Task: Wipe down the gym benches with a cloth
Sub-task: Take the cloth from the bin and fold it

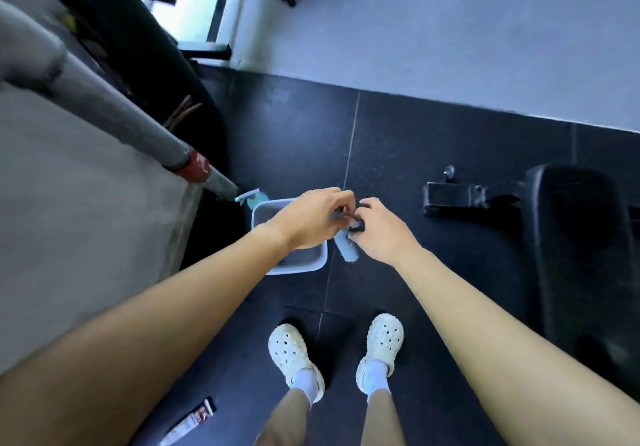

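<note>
A blue cloth [347, 247], bunched into a roll, hangs between both my hands above the dark floor. My left hand [311, 218] pinches its upper end, fingers curled. My right hand [379, 229] grips the same cloth from the right, its fingertips curled around the top. A black padded gym bench [581, 237] stands at the right, its metal foot [457, 198] pointing left. Below my left hand sits a pale blue bucket [320, 267]; much of it is hidden by my hand and wrist.
A teal spray bottle [254, 199] stands behind the bucket. A grey bar with a red collar [195, 166] slants down from the upper left beside a grey wall. My feet in white clogs [294, 355] stand on black rubber tiles. The white wall runs behind.
</note>
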Demonstrator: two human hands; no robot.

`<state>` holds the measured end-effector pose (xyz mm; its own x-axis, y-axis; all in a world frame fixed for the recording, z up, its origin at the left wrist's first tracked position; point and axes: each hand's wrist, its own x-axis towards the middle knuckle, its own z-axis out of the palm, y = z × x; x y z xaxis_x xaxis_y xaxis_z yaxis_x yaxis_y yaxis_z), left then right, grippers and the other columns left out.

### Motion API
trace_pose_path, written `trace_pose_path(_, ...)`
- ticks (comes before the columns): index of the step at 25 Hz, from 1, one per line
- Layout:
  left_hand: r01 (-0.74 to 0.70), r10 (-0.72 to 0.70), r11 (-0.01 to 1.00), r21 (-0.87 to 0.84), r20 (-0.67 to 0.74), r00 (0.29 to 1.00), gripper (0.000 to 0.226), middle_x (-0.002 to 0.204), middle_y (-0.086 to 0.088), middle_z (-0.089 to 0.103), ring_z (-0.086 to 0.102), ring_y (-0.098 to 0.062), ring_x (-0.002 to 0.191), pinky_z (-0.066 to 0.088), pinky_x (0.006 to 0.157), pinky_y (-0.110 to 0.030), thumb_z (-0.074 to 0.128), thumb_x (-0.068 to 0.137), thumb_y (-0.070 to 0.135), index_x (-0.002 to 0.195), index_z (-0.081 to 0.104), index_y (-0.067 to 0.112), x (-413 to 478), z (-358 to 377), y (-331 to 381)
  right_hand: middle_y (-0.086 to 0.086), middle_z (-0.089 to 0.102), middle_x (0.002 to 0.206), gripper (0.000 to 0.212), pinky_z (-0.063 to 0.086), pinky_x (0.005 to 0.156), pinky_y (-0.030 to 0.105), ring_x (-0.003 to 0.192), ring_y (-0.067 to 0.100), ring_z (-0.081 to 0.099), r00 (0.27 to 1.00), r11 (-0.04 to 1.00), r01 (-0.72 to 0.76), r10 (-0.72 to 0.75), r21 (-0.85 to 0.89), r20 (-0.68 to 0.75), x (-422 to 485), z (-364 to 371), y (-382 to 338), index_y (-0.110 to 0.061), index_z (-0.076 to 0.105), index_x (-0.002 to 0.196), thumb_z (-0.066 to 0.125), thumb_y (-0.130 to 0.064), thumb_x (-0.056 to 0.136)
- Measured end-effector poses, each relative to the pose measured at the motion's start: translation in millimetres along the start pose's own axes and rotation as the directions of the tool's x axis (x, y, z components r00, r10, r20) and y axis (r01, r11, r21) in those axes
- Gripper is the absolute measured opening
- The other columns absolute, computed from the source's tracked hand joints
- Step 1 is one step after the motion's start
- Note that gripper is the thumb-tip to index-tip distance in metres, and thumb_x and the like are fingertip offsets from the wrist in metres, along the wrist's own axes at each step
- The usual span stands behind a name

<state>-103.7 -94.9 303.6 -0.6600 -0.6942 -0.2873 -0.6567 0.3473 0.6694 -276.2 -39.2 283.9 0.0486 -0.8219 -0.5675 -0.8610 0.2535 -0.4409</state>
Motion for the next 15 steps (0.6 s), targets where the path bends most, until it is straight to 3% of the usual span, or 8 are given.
trace_pose_path(3,-0.158,0.155,0.976,0.149,0.03,0.987,0.016,0.075,0.01,0.055,0.052,-0.02,0.072,0.035,0.067,-0.029,0.06,0.096,0.035,0.09,0.049,0.025,9.3,-52.9,83.2,-0.001,0.053,0.112,0.017,0.047,0.088,0.044,0.109,0.028,0.047,0.973,0.996,-0.093,0.094,0.016,-0.209,-67.0,-78.4,-1.1,-0.019,0.047,0.086,0.057,-0.029,0.095)
trace_pose_path(7,-0.142,0.124,0.964,0.226,0.09,0.988,0.027,0.075,0.009,0.059,0.056,-0.028,0.071,0.048,0.064,-0.039,0.06,0.091,0.039,0.096,0.036,0.027,24.5,-95.8,182.8,-0.001,0.05,0.079,0.018,0.044,0.069,0.041,0.086,0.03,0.051,0.889,0.975,-0.121,0.189,0.184,-0.417,-149.4,-165.7,0.4,-0.021,0.04,0.081,0.057,-0.02,0.086)
trace_pose_path(10,-0.166,0.146,0.964,0.207,0.111,0.983,0.026,0.079,-0.001,0.059,0.054,-0.03,0.067,0.042,0.056,-0.037,0.058,0.087,0.02,0.095,0.033,0.022,38.0,-105.1,262.0,0.004,0.055,0.078,0.017,0.041,0.062,0.04,0.074,0.032,0.051,0.821,0.948,-0.105,0.254,0.301,-0.511,-205.7,-215.9,11.9,-0.022,0.038,0.092,0.046,-0.008,0.086)
trace_pose_path(12,-0.177,0.162,0.958,0.225,0.082,0.983,0.023,0.09,0.0,0.062,0.056,-0.026,0.078,0.04,0.064,-0.033,0.052,0.082,0.01,0.099,0.045,0.023,47.6,-103.2,312.2,0.007,0.06,0.087,0.024,0.049,0.067,0.043,0.076,0.031,0.056,0.774,0.908,-0.07,0.31,0.413,-0.551,-235.6,-240.7,26.4,-0.025,0.041,0.101,0.041,-0.006,0.087)
trace_pose_path(15,-0.177,0.178,0.928,0.329,0.028,0.984,0.028,0.097,-0.001,0.07,0.059,-0.025,0.082,0.04,0.068,-0.029,0.052,0.084,0.009,0.1,0.068,0.025,60.1,-90.2,373.6,-0.001,0.067,0.1,0.03,0.049,0.074,0.035,0.087,0.024,0.06,0.763,0.806,-0.014,0.392,0.592,-0.514,-263.4,-268.2,57.3,-0.027,0.058,0.108,0.04,-0.009,0.091)
